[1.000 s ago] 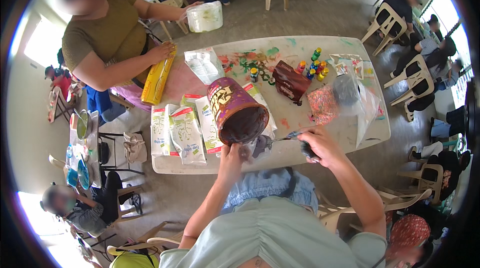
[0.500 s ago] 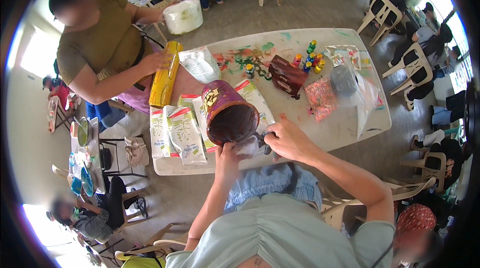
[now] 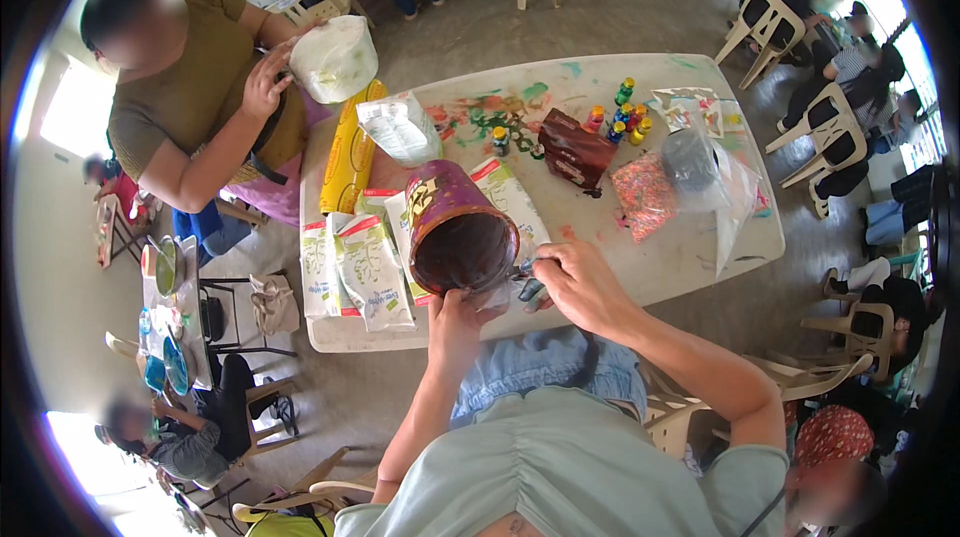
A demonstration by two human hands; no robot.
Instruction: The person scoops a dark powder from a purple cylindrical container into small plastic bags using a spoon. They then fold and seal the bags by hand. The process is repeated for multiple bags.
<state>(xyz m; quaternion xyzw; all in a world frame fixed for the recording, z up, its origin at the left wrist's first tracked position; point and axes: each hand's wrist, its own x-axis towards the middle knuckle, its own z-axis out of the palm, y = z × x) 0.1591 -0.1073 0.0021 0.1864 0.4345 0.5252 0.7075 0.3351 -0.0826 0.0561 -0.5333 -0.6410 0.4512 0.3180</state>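
A purple tub (image 3: 438,199) with dark brown residue inside lies tilted on several white, green and red packets (image 3: 372,272), its mouth facing me. Just under the rim, my left hand (image 3: 457,325) is closed on a piece of clear plastic (image 3: 497,294), fingertips close against the tub. My right hand (image 3: 585,282) is closed beside the mouth, pinching a small dark and shiny item (image 3: 533,289) whose kind I cannot make out. The plastic lies between my two hands, below the tub's lower right edge.
The paint-stained white table (image 3: 640,292) also holds a yellow box (image 3: 345,162), a maroon pouch (image 3: 574,152), several small paint bottles (image 3: 622,120), a bag of colourful bits (image 3: 645,195) and clear plastic bags (image 3: 735,192). Across at left, a person holds a plastic-wrapped roll (image 3: 335,59).
The person at left has lifted the wrapped roll closer with both hands, letting go of the yellow box, which lies slightly further right. My right hand has shifted slightly beside the tub's mouth.
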